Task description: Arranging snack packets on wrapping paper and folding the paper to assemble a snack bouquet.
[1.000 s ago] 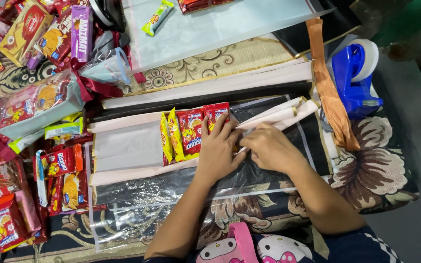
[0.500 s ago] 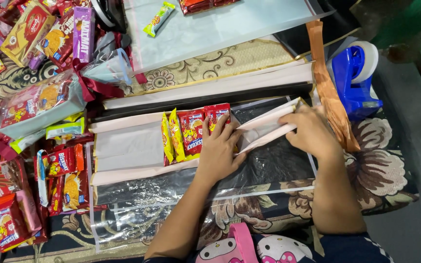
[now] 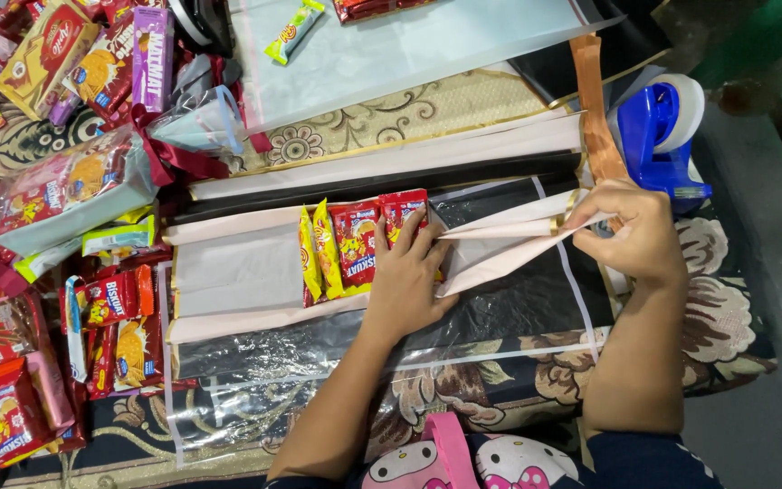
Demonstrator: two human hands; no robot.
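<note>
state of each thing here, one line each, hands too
left hand: flat, pressing on the snack packs
right hand: pinching the paper's gathered end
snack packs: sealed, lying in a row on the paper
paper: flat at left, pleated at right
tape dispenser: upright, roll loaded, untouched
orange ribbon: loose, laid flat

Left hand flat, fingers spread; right hand pinching.

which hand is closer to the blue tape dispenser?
Right. The right hand pinches the folded pale paper just below the blue plastic tape dispenser. The left hand presses the red and yellow snack packets, farther left.
</note>
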